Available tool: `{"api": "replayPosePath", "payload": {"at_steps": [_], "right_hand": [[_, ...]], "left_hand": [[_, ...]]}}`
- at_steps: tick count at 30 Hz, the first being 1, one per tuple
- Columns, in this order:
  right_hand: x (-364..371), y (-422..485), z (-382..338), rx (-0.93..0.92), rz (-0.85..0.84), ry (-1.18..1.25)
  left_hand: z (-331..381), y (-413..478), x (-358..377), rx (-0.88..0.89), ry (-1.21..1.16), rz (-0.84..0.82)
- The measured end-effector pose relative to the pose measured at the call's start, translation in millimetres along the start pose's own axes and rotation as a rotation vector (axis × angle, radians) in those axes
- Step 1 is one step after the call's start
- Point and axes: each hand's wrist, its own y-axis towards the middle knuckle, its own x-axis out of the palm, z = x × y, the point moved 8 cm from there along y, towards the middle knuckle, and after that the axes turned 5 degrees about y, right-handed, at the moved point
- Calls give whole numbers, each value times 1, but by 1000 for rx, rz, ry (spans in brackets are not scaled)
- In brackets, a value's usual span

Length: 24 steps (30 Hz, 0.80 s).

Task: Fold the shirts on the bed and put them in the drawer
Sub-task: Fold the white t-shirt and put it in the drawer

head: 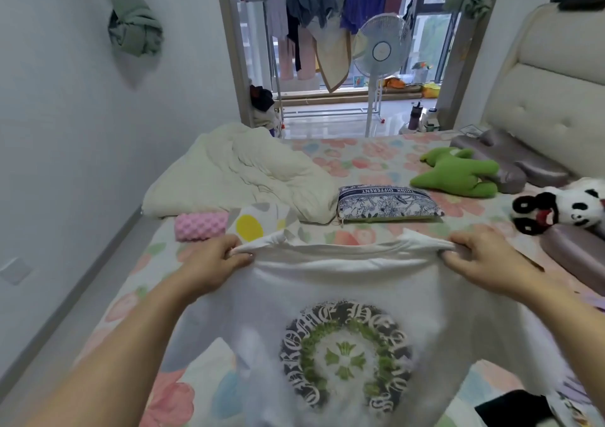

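Gripping shirt (printed): left hand, right hand.

"THINK DIFFERENT", upside down, on the floral pouch; blurred gothic lettering on the shirt.

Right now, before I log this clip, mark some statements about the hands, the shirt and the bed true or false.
1. Both the left hand and the right hand grip the white shirt at its top edge. True.
2. The shirt's print is a red star. False: it is a dark ring of lettering around a green cross.
3. A green plush toy lies on the bed. True.
4. The standing fan stands on the bed. False: it stands on the floor beyond the bed.
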Motion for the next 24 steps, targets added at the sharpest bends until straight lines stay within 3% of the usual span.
{"api": "replayPosePath", "payload": {"at_steps": [3, 8, 14, 16, 18, 21, 24], "right_hand": [[32, -11, 31, 135, 25, 51], [58, -33, 53, 256, -31, 58], [27, -37, 36, 127, -326, 202], [27, -20, 43, 132, -349, 211], [48, 9, 60, 120, -340, 120], [122, 57, 120, 139, -274, -34], [215, 95, 192, 267, -178, -216]], "left_hand": [[-25, -8, 25, -69, -143, 1], [-39, -21, 31, -60, -66, -11], [-26, -40, 12, 1, -589, -674], [-35, -19, 17, -44, -624, -712], [-62, 20, 38, -92, -434, -619], [-105, 93, 101, -13, 88, -459], [-147, 149, 180, -48, 330, -231]]}}
